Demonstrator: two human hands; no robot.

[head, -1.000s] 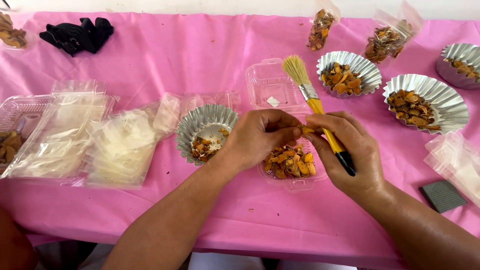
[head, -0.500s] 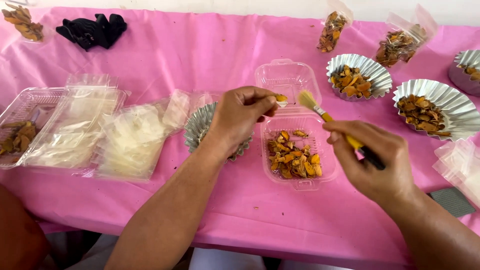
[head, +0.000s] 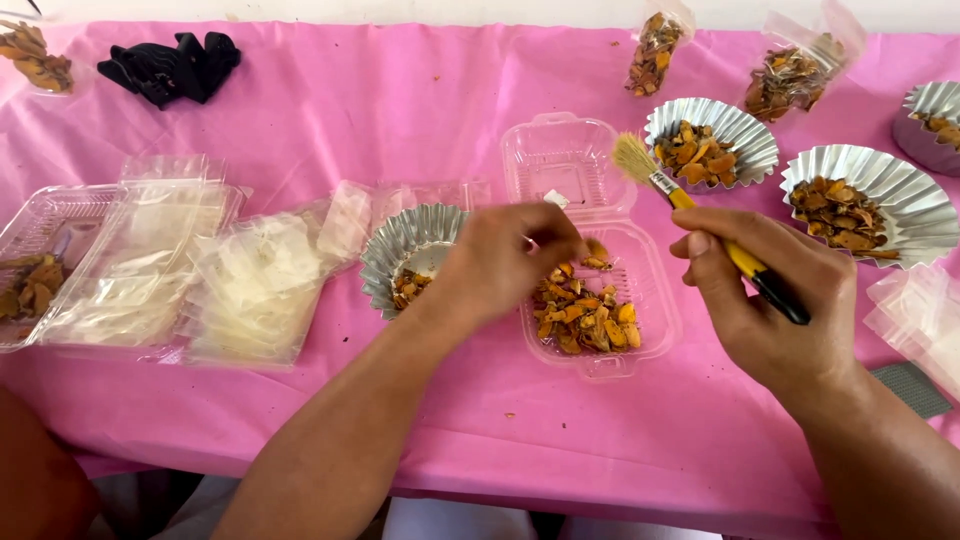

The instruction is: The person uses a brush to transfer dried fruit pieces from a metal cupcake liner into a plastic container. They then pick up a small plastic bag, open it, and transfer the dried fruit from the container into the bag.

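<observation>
Mid-frame, your left hand (head: pixel 505 260) hovers over the clear plastic clamshell box of orange dried pieces (head: pixel 585 315), fingers curled narrow, can't tell if pinching anything. To its right, your right hand (head: pixel 770 300) grips a yellow-handled bristle brush (head: pixel 700 215).

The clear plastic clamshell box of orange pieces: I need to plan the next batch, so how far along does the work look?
Done: the clear plastic clamshell box holds a pile of orange dried pieces. In hand: the left hand is over the box's near half, and the right hand holds a yellow-handled brush. Left: a few pieces remain in the fluted foil cup, and other foil cups are full.
</observation>
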